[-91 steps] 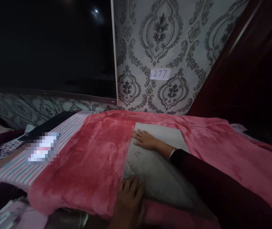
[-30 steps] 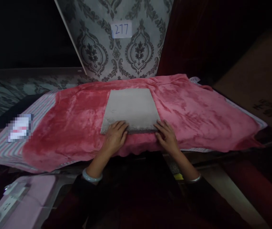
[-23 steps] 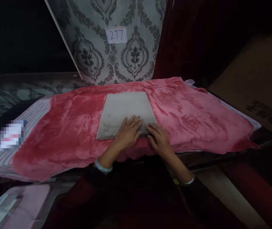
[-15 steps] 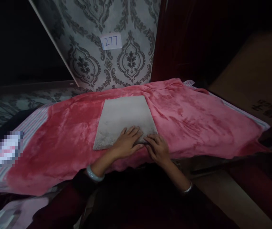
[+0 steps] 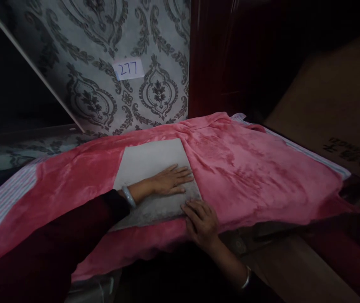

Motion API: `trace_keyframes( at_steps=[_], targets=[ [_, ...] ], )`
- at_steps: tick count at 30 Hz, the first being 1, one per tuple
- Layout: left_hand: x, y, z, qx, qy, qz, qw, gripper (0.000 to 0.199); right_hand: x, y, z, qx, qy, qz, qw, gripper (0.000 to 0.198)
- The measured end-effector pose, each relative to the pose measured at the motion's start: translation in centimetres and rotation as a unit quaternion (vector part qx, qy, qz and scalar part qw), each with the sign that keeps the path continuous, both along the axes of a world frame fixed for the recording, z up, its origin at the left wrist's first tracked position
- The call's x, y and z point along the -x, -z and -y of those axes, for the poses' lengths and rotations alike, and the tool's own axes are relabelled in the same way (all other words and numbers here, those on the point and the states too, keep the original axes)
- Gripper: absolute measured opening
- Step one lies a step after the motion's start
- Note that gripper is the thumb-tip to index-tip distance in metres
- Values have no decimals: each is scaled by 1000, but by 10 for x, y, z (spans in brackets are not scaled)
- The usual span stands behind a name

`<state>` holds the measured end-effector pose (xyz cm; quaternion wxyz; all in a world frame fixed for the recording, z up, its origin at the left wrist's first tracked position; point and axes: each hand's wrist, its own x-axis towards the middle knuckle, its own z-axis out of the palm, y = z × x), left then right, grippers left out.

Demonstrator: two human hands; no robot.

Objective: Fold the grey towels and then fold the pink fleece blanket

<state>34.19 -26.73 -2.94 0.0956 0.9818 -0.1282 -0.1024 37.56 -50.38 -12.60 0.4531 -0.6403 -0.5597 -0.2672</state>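
Observation:
A grey, plush-looking rectangular cloth [image 5: 154, 155] lies flat on a pink fleece blanket [image 5: 246, 168]. My left hand [image 5: 171, 180] rests palm down on the cloth, its fingers spread toward the right edge. At the near right corner of the cloth is my right hand [image 5: 201, 221], with its fingertips lying on the corner and its fingers extended. Neither hand grips anything that I can see. A darker band of pile runs along the cloth's near side, partly under my left hand and wrist.
Striped fabric [image 5: 14, 187] shows under the blanket at the left. Behind stands a patterned wall [image 5: 104, 50] with a paper label [image 5: 128, 68] reading 277. A dark red panel [image 5: 211, 63] rises beside it, and a cardboard box [image 5: 334, 101] stands at the right.
My left hand has moved from the near edge further up onto the cloth, its forearm now reaching in from the left. My right hand stays at the near right corner. The view has shifted.

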Motion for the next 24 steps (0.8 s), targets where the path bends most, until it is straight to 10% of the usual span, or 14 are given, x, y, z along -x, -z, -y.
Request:
trace_keyframes(
  at_steps=[13,19,24],
  targets=[
    [-110,-3,-100,-99,-233,23,967,67,2,8,-2,9,10,-16,1000,56],
    [-111,-19,-82,-143,-350,33,925,69,3,8,-5,3,16,-18,1000,53],
    [-52,-27,-47,-63,-235,45,969,65,0,-13,3,1,-15,-26,1000,37]
  ],
)
